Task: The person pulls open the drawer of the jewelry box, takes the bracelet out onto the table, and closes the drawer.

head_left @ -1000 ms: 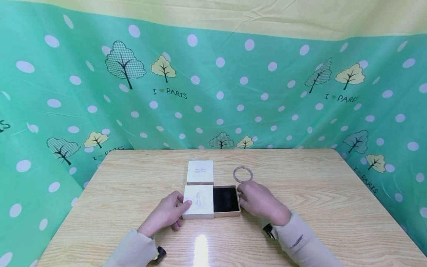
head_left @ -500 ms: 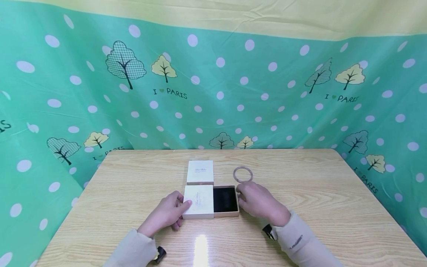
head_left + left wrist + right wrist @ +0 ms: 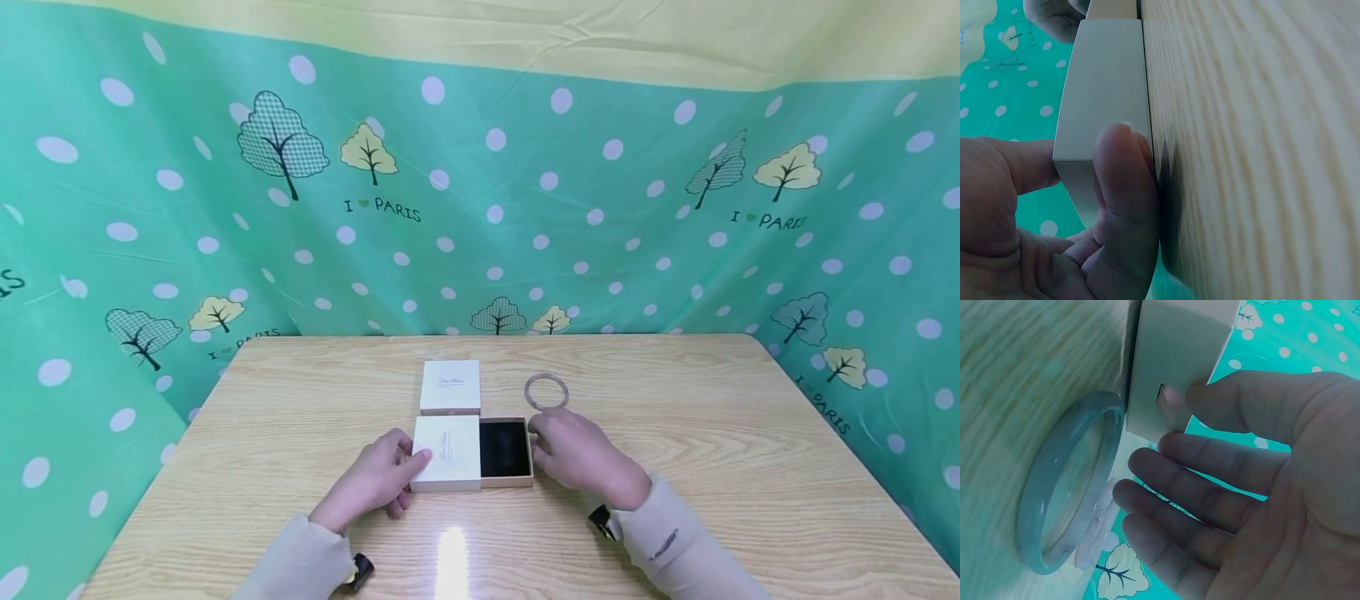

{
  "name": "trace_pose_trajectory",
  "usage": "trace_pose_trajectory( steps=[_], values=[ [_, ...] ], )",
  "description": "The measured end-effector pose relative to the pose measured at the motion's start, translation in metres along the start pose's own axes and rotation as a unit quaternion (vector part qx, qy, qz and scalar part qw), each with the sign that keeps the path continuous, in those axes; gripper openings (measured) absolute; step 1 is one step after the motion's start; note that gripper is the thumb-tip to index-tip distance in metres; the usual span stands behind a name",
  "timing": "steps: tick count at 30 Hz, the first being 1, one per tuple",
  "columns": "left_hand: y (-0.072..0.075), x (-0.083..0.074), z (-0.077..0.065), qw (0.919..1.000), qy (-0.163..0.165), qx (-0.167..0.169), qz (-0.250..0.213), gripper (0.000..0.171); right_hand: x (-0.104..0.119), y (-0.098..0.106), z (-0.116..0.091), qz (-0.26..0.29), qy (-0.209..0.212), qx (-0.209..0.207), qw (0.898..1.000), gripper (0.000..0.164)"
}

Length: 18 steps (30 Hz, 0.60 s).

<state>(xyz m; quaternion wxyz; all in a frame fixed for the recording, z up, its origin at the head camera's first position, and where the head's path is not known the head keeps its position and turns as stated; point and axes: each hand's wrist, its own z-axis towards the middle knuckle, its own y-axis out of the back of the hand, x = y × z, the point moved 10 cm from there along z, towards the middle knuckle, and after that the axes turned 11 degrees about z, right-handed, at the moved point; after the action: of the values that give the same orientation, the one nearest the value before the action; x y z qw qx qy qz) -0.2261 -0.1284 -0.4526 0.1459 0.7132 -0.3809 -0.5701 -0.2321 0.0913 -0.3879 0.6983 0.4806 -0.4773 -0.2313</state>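
A white slide-out gift box has its sleeve on the table and its black-lined drawer partly out to the right. My left hand holds the sleeve's left end, thumb on top and fingers at the side; the left wrist view shows them around its corner. At the drawer's right end is my right hand. In the right wrist view its thumb touches the end wall near a small slot, and the other fingers stretch out loosely. A greyish bangle lies just behind that hand.
A second white box, its lid printed, lies directly behind the sleeve. The wooden table ends at a green dotted curtain at the back.
The drawer has slid a little left into the sleeve, and my right hand has moved left with it. My left hand, the sleeve, the second box and the bangle have stayed put.
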Motion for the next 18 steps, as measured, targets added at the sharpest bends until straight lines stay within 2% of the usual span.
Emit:
trace_pose_trajectory(
  steps=[10,18],
  values=[
    [0.0003,0.0009,-0.0007,1.0000,0.004,0.000,0.001,0.045,0.0017,-0.0016,0.0001,-0.002,0.002,-0.003,1.000,0.012],
    [-0.0002,0.0008,0.0004,1.0000,0.001,0.000,0.001,0.045,0.0039,-0.0026,0.0002,-0.008,0.013,-0.007,1.000,0.004]
  ],
)
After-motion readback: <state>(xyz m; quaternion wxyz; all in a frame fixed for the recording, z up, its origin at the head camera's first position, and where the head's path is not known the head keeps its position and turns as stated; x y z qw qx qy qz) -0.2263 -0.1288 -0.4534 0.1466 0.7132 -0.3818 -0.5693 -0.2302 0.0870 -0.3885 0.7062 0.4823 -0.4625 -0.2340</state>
